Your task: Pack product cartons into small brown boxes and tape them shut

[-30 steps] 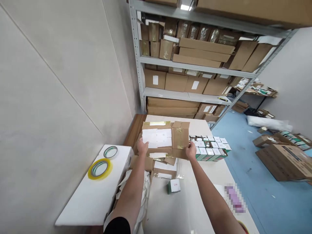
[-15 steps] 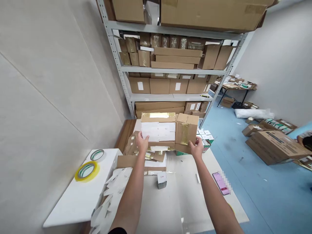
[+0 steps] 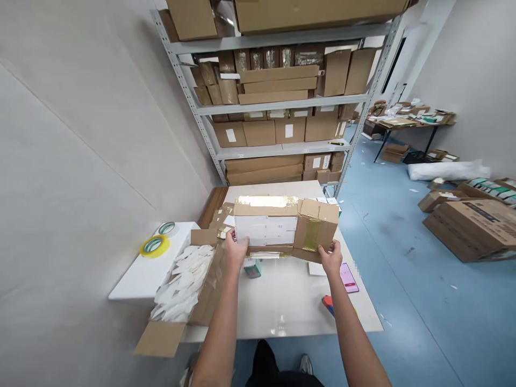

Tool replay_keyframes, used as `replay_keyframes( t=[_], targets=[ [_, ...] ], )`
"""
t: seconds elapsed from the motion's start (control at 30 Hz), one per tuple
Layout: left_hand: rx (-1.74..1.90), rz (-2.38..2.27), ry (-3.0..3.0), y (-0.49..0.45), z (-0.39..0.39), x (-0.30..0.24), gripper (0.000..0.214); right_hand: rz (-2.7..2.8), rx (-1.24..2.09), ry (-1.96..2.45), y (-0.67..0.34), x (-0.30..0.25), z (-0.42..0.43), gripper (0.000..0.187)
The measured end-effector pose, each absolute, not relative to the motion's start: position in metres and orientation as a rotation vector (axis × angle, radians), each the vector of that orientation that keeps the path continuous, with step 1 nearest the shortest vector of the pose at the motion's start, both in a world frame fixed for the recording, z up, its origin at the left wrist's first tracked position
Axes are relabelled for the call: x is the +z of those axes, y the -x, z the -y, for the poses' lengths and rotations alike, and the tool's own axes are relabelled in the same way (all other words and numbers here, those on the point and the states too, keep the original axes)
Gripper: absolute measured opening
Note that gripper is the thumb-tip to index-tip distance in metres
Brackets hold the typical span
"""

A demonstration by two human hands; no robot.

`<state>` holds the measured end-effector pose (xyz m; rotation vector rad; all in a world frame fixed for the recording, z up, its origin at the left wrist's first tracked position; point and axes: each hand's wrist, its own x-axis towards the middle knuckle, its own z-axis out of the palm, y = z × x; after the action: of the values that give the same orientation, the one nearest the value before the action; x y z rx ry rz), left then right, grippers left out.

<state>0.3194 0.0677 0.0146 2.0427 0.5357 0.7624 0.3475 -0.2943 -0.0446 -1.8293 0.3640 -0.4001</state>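
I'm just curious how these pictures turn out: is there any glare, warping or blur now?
In the head view, glare whitens the tape atop the box and dots the table near its front edge; also in the head view, the shelf posts splay upward, suggesting wide-angle distortion, and blocky pixels touch the phone's edge.

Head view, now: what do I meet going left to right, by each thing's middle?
Round yellow tape roll, pile of white paper scraps, left hand, white-labelled brown cardboard box, right hand, pink-screened phone, large brown cardboard carton.
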Motion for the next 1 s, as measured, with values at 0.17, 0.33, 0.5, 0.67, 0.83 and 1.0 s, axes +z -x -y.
replay_keyframes(
  t=[0.17,0.33,0.5,0.67,0.83,1.0],
  targets=[
    [0.714,-0.587,-1.997,-0.252,-0.043,-0.019,0.069,-0.322,-0.275,1.848,-0.317,-0.071,0.321,0.045],
    [0.683,-0.699,-1.836,-0.200,-0.043,-0.051,0.051,-0.253,-0.132,1.913,-0.300,-0.098,0.325,0.041],
    [0.720,-0.674,-1.655,-0.161,-0.053,-0.081,0.046,-0.193,0.005,1.897,-0.284,-0.140,0.315,0.038],
    [0.644,-0.710,-1.705,-0.130,-0.048,-0.104,0.041,-0.191,0.171,1.701,-0.264,-0.177,0.306,0.054],
    [0.673,-0.682,-1.705,-0.120,-0.044,-0.110,0.036,-0.233,0.196,1.494,-0.259,-0.174,0.298,0.058],
    [0.688,-0.632,-1.723,-0.121,-0.054,-0.111,0.036,-0.263,0.272,1.347,-0.262,-0.158,0.294,0.050]
  ],
)
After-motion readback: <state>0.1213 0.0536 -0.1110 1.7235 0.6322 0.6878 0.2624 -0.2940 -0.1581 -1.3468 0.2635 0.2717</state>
